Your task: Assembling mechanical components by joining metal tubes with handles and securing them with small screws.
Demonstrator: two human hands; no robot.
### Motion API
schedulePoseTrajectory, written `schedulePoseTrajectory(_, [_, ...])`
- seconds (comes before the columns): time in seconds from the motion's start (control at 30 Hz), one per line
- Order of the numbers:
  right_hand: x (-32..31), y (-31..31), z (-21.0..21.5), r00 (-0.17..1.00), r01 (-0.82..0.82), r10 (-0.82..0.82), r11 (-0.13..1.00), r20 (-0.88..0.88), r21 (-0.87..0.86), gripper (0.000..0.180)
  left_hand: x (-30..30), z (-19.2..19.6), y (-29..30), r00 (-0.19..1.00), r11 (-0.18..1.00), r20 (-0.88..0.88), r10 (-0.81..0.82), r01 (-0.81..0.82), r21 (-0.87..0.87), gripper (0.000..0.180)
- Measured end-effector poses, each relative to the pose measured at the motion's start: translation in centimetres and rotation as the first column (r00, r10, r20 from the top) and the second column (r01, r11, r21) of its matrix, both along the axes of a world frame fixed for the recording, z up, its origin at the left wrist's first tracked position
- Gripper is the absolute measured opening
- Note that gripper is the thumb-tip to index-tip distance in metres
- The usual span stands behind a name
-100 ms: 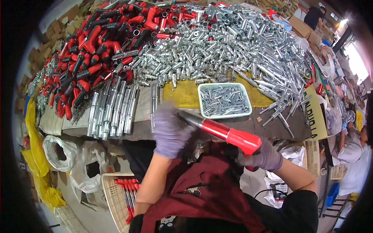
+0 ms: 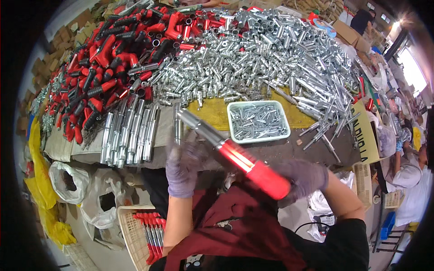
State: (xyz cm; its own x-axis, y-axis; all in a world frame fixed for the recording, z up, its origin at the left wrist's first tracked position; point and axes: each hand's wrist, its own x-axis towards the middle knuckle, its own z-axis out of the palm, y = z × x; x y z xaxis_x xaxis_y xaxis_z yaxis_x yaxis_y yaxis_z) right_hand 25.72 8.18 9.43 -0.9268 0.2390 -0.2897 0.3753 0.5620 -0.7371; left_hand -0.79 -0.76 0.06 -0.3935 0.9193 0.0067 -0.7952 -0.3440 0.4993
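Observation:
A red tool with a chrome tube [image 2: 235,156] slants across the front of the bench, its bare metal end pointing up and left. My gloved right hand [image 2: 303,178] is closed round its red grip end. My gloved left hand [image 2: 182,174] is at the bench's front edge, left of the tool, slightly blurred, with fingers apart and apparently nothing in them. Just beyond its fingers lies a single chrome tube [image 2: 177,124]. Left of that, several chrome tubes [image 2: 131,131] lie side by side. A pale tray [image 2: 287,131] of small metal pins stands beyond the tool.
Red and black pistol-shaped handles [image 2: 101,63] are heaped at the back left. Loose metal parts [image 2: 253,58] pile across the back and right. Below the bench, a cream basket [image 2: 126,230] holds several red-handled tools [image 2: 151,230]. White sacks [image 2: 101,198] stand at the left.
The tool has swung to a steeper slant, its metal end moving left and its grip end shifting down and left. My left hand has moved down and left, away from the tool.

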Motion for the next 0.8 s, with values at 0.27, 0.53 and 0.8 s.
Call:
schedulePoseTrajectory(0.27, [-4.6, 21.5, -5.3, 0.545, 0.523, -0.838, 0.343, 0.003, 0.781, 0.039, 2.8, -3.1, 0.6, 0.777, 0.923, -0.552, -0.302, 0.092, -0.375, 0.035])
schedulePoseTrajectory(0.53, [-1.9, 27.7, -9.9, 0.701, 0.435, -0.704, 0.3, -0.111, 0.849, 0.026, 2.1, -2.1, 2.0, 0.536, 0.857, -0.672, -0.511, 0.254, -0.449, 0.031])
schedulePoseTrajectory(0.8, [-2.4, 27.9, -7.9, 0.682, 0.505, -0.716, 0.317, -0.147, 0.803, 0.028, 0.4, -2.9, 2.5, 0.46, 0.802, -0.657, -0.597, 0.357, -0.479, 0.027])
